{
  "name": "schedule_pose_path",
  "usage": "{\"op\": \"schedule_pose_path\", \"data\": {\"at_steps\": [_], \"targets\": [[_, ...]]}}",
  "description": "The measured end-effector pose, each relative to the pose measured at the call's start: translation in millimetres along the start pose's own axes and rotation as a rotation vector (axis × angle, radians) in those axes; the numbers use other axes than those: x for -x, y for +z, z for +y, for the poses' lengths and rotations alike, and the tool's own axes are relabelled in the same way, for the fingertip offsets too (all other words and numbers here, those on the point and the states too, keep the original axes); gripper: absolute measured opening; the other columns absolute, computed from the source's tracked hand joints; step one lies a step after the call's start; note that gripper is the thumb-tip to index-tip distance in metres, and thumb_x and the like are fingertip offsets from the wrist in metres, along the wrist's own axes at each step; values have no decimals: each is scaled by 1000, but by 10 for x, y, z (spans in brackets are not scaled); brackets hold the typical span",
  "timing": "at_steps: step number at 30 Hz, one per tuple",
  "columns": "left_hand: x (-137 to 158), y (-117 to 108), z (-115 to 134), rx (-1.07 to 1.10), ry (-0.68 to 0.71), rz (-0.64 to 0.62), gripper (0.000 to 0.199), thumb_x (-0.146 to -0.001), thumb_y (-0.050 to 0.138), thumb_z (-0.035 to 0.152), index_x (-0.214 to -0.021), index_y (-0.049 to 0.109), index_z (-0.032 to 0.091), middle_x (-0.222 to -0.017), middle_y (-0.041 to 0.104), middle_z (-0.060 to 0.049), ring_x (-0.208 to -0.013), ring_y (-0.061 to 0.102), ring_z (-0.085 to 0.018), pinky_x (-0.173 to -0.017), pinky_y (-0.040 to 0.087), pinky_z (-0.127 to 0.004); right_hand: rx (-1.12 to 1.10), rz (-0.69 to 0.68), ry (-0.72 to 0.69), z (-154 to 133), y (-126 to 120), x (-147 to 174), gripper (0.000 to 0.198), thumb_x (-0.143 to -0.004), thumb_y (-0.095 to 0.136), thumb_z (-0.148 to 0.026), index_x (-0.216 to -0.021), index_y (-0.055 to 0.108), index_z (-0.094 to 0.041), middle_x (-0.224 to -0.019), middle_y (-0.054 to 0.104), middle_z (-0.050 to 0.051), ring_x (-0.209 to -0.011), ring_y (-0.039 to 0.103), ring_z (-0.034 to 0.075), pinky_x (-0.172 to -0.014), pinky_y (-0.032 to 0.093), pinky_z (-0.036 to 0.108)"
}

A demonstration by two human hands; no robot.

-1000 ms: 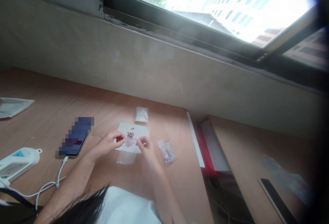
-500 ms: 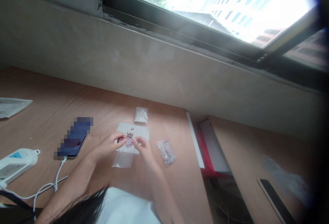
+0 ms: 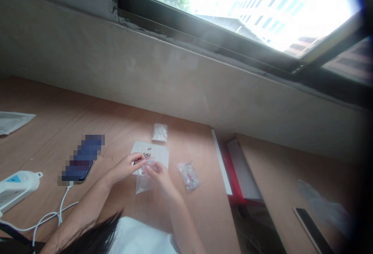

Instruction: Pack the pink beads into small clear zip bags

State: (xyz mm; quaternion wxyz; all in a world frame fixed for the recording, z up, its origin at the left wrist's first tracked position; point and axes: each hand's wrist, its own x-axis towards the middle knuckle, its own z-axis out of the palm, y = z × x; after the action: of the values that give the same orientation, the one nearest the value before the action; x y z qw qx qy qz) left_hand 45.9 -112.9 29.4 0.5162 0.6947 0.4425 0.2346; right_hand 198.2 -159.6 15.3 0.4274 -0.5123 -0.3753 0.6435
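A clear zip bag [image 3: 143, 185] with a reddish strip along its top hangs between my hands, its lower part over the tabletop. My left hand [image 3: 126, 166] pinches the bag's upper left edge. On the other side, the fingers of my right hand [image 3: 159, 173] are closed on it near the opening. Just beyond my fingertips, several small red and dark beads [image 3: 147, 155] lie on a white sheet [image 3: 162, 151]. My hands partly cover the sheet and some beads.
Behind the sheet lies a small clear packet [image 3: 160, 133]; a filled plastic bag [image 3: 189, 176] is to its right. A phone [image 3: 83, 160] on a white cable and a power strip [image 3: 19, 184] lie left. A gap with a red folder [image 3: 233, 176] separates two tables.
My right hand has shifted slightly down and closer to my left, its fingers curling more. The bag's lower part has swung to the right, and its top strip now slants.
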Motion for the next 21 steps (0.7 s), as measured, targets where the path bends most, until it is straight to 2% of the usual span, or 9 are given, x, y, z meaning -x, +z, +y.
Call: {"op": "schedule_pose_path", "data": {"at_steps": [3, 6, 8, 10, 12, 14, 18, 21], "targets": [[-47, -15, -114, -23, -16, 69, 26, -73, 47, 38, -65, 56, 15, -63, 53, 1, -63, 48, -14, -58, 36, -23, -31, 9, 76, 62, 2, 32, 24, -60, 63, -35, -60, 52, -14, -57, 57, 1, -52, 52, 12, -52, 40, 23], [-88, -14, -217, -8, -9, 121, 27, -71, 50, 39, -61, 55, 14, -62, 52, 1, -61, 48, -14, -56, 36, -22, -34, 50, 89, 122, -8, 20, 24, -59, 64, -35, -59, 53, -14, -53, 56, 0, -50, 51, 12, -49, 38, 23], [-110, -14, -281, 44, -22, 141, 28, -71, 49, 40, -64, 55, 14, -63, 53, 0, -62, 48, -14, -56, 36, -22, -16, 49, 89, 159, -36, -7, 24, -60, 62, -36, -61, 55, -13, -54, 56, 1, -50, 51, 12, -50, 38, 23], [-124, -20, -355, 122, -61, 158, 30, -70, 51, 43, -78, 55, 15, -69, 55, 0, -63, 50, -14, -55, 38, -22, 32, 77, 65, 191, -93, -67, 26, -61, 61, -38, -60, 57, -13, -56, 57, 3, -51, 51, 12, -50, 37, 23], [-124, -26, -446, 196, -105, 204, 39, -69, 51, 46, -94, 51, 16, -76, 56, -1, -66, 52, -15, -56, 40, -22, 112, 160, -5, 203, -180, -187, 25, -60, 61, -38, -58, 58, -13, -58, 58, 3, -55, 51, 13, -52, 37, 24], [-110, -23, -555, 238, -146, 229, 41, -73, 44, 49, -100, 49, 19, -82, 57, -3, -73, 54, -16, -61, 42, -24, 168, 271, -89, 172, -288, -383, 24, -60, 60, -39, -60, 59, -14, -61, 59, 2, -60, 52, 15, -55, 37, 24], [-57, 22, -782, 186, -197, 286, 38, -72, 41, 52, -87, 54, 20, -78, 59, -2, -76, 55, -19, -66, 43, -26, 159, 506, -202, -8, -489, -923, 26, -61, 57, -39, -72, 55, -16, -70, 61, 4, -65, 54, 16, -56, 38, 24], [-22, 61, -881, 138, -198, 309, 35, -73, 41, 51, -85, 54, 20, -74, 59, -1, -71, 55, -19, -62, 43, -26, 313, 715, -209, -122, -571, -1257, 20, -59, 57, -34, -68, 51, -18, -68, 60, 6, -61, 54, 17, -53, 37, 25]]}}
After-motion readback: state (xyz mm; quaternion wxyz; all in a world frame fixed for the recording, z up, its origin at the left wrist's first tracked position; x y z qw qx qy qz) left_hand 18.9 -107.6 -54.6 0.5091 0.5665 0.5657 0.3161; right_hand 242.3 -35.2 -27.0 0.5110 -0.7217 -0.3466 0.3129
